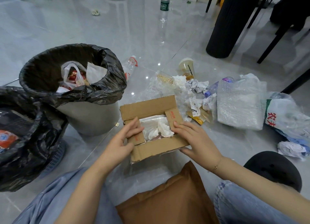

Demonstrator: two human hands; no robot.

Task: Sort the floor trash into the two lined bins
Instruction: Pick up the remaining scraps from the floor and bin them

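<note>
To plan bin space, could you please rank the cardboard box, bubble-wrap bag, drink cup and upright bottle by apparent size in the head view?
1. cardboard box, though nearest the camera
2. bubble-wrap bag, close behind
3-4. drink cup and upright bottle: unsure, bottle stands farther off

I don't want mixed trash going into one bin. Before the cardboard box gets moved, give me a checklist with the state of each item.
1. Both hands on the cardboard box: ok, left hand holds the left flap, right hand the right side.
2. Box emptied: not ok, crumpled tissue and clear plastic lie inside.
3. Flaps open for reaching in: ok.
4. Grey bin has room: ok, its black liner is open and it is only partly filled.
5. Second bin has room: cannot tell, its liner droops over the contents.
6. What lies under the tissue: cannot tell.
</note>
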